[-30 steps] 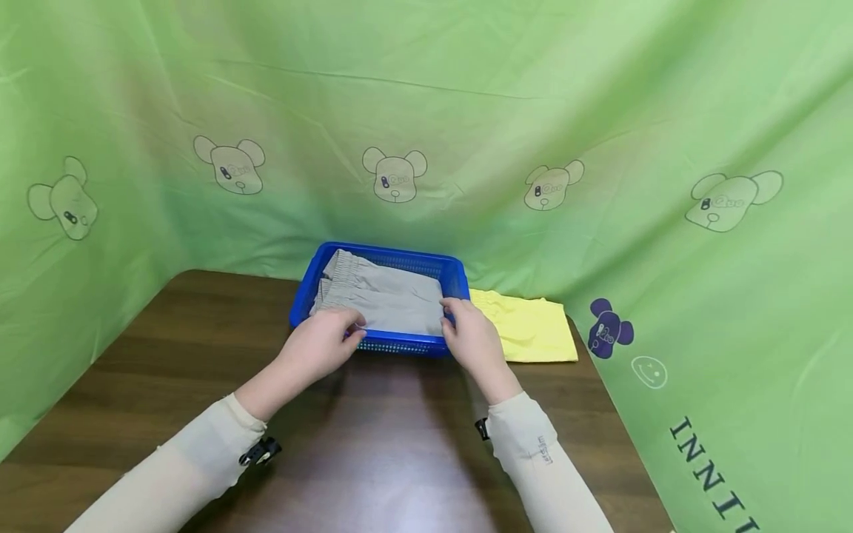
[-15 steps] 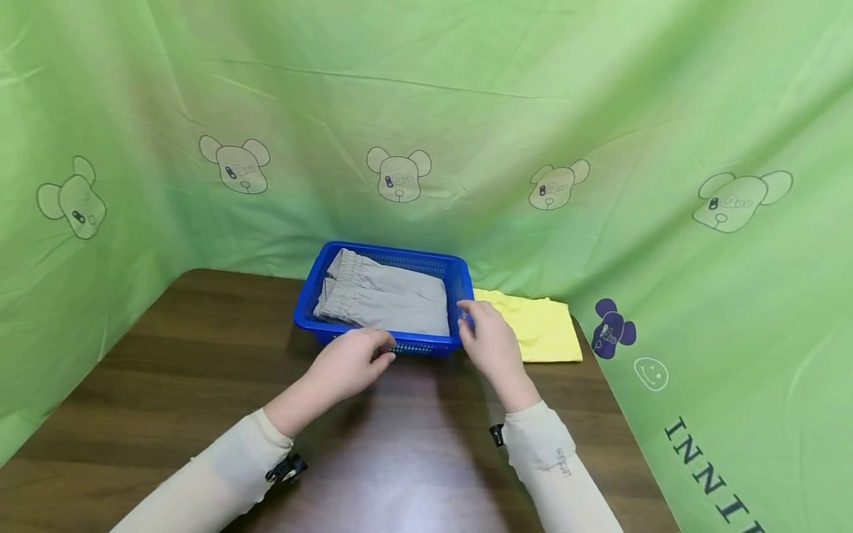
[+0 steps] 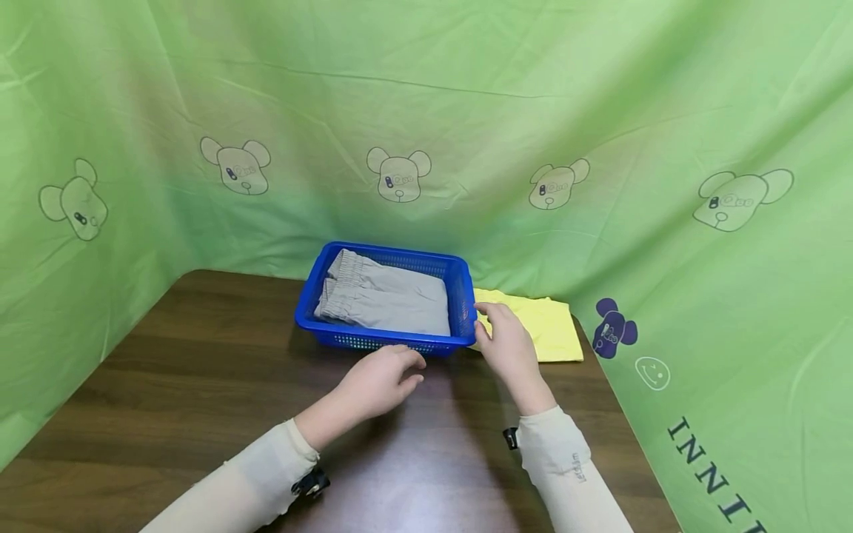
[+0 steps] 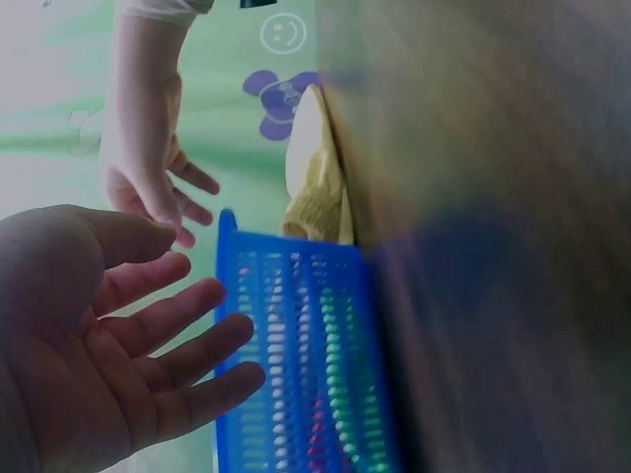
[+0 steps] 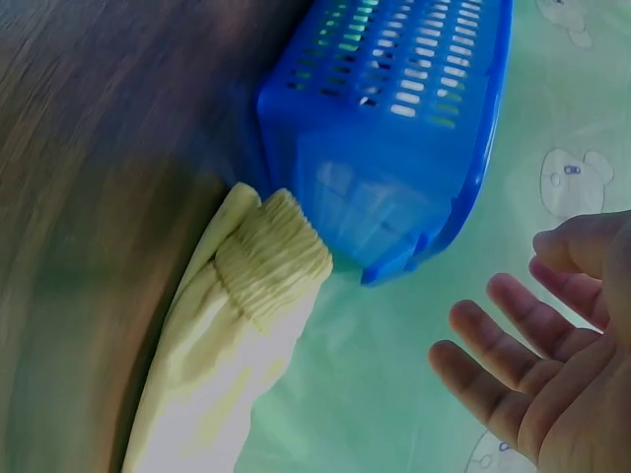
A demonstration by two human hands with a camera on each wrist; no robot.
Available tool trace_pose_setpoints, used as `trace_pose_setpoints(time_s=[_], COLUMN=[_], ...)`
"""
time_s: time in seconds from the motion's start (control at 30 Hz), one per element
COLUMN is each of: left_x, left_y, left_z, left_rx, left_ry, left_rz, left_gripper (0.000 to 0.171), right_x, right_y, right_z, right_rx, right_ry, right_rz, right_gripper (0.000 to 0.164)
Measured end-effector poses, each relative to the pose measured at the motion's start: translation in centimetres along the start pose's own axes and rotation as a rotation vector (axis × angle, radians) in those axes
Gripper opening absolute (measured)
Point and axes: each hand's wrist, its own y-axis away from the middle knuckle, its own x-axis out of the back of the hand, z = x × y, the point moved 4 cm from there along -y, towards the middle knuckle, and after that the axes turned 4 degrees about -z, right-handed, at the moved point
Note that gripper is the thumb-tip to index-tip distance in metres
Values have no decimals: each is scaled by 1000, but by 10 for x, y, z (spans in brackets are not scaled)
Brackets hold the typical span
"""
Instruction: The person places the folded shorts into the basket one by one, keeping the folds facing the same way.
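Note:
A blue plastic basket (image 3: 386,342) stands on the table with folded grey pants (image 3: 393,296) lying inside, their gathered elastic waistband to the left. Just in front of the basket hovers my left hand (image 3: 380,377), fingers relaxed and holding nothing; the left wrist view shows its spread fingers beside the perforated basket wall. My right hand (image 3: 508,346) is at the basket's right end, loosely bent fingers near the rim and over the edge of a folded yellow garment (image 3: 549,329). In the right wrist view the yellow garment's elastic waistband (image 5: 276,251) lies next to the basket.
The brown wooden table (image 3: 166,385) carries the basket near its back edge. Green fabric (image 3: 466,89) printed with bear heads hangs behind and at both sides. Each forearm wears a pale sleeve with a black wrist device.
Both hands have drawn away from the grey pants. The left moved down and right, out in front of the basket; the right moved right, toward the yellow garment. The basket stays in place.

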Motion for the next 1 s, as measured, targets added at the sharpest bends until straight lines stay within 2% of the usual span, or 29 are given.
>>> trace_pose_setpoints(time_s=[0.2, 0.4, 0.63, 0.8, 1.0], left_x=[-22, -37, -57, -68, -80], left_y=[-3, -14, -29, -40, -51], left_z=[11, 26, 31, 40, 49], left_rx=[-34, -83, -71, -93, -81], left_ry=[4, -37, -103, -147, -189], left_rz=[-76, -104, -174, -200, -238], left_gripper=[25, 30, 36, 41, 46], right_x=[3, 6, 7, 8, 9], right_y=[3, 8, 10, 13, 19], right_z=[13, 26, 44, 57, 73], right_rx=[-13, -55, -94, -129, -158], right_ry=[-4, -11, -11, -10, -31], right_rz=[-4, -25, -48, -67, -80], right_gripper=[34, 36, 36, 37, 39])
